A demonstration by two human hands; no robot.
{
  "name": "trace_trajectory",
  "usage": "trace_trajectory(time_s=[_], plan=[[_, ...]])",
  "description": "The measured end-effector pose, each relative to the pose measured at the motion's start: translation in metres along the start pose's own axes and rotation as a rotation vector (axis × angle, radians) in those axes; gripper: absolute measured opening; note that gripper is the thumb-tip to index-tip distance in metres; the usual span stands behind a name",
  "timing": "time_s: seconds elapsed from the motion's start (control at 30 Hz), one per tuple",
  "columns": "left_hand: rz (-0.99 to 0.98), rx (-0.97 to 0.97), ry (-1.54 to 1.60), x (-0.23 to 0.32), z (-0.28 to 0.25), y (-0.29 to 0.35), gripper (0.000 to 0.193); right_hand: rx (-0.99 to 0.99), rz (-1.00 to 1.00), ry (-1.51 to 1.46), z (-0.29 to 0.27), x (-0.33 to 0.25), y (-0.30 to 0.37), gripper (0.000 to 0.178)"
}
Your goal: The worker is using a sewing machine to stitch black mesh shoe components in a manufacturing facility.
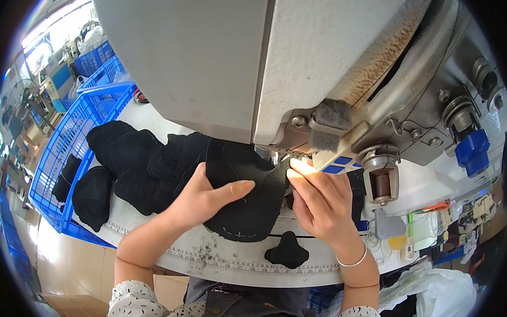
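Note:
A black fabric piece (246, 211) with pale chalk-like marks lies under the sewing machine head (276, 151). My left hand (204, 196) grips its left part, thumb on top and the other fingers hidden beneath. At the piece's right edge, close to the lit needle area, the fingers of my right hand (319, 197) are pinched together; the exact hold at the fingertips is blurred by glare. A small black cross-shaped piece (287, 249) rests on the table near my right wrist. Overlapping black pieces (141, 166) spread out to the left of my left hand.
The white table (166, 250) has a ruler scale along its curved front edge. Blue plastic baskets (78, 135) stand at the left. A thread bobbin in a metal holder (381, 182) hangs on the machine's right. A white plastic bag (433, 293) lies at the lower right.

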State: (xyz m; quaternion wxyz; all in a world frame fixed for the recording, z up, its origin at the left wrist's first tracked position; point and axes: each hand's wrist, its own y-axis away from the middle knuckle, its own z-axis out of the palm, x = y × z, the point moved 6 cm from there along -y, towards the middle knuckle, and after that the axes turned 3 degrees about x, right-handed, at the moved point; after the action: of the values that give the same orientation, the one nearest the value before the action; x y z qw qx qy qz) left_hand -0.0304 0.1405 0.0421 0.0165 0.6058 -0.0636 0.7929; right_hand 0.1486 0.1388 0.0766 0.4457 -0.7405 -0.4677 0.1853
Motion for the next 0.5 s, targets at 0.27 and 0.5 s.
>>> trace_trajectory(time_s=[0.27, 0.5], plan=[[0.101, 0.014, -0.002, -0.010, 0.007, 0.007, 0.016, 0.000, 0.012, -0.017, -0.001, 0.001, 0.000, 0.031], [0.318, 0.071, -0.052, -0.010, 0.028, 0.013, 0.014, -0.019, 0.049, -0.133, -0.013, 0.009, -0.005, 0.031]])
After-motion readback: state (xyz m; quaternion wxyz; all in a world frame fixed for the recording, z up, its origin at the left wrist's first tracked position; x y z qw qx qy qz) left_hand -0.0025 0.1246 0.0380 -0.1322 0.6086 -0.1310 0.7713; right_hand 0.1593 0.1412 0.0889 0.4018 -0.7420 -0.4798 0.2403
